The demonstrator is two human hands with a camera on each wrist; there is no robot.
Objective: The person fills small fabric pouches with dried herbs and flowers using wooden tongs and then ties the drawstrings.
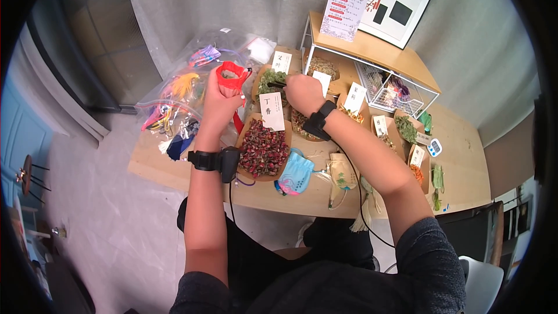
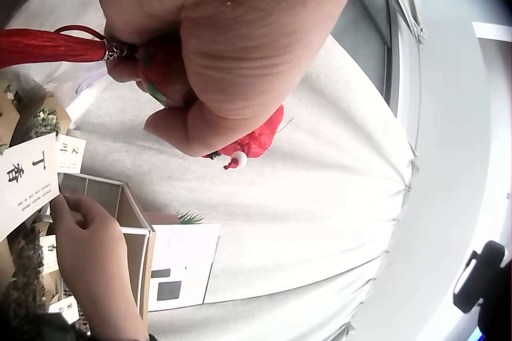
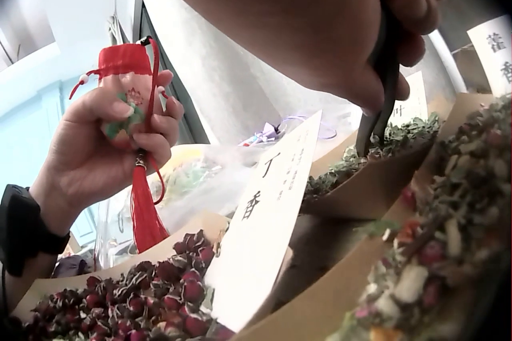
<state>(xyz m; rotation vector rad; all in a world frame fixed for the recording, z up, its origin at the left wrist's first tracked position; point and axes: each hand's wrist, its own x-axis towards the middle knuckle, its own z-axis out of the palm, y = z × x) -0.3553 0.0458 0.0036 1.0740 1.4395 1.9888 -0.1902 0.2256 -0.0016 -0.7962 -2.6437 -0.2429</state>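
Note:
My left hand grips a small red drawstring pouch upright, its mouth spread. In the right wrist view the pouch shows a pink and green print, and a red tassel hangs from it. My right hand holds black tongs, whose tips reach into dried green leaves in a brown paper tray behind the dried rosebuds. Those dark red rosebuds fill the tray closest to the left forearm, with a white label card standing at its back.
More paper trays of dried herbs and flowers stand to the right. Plastic bags with colourful tassels lie at the left. A blue pouch and a beige pouch lie near the front edge. A wooden-topped rack stands behind.

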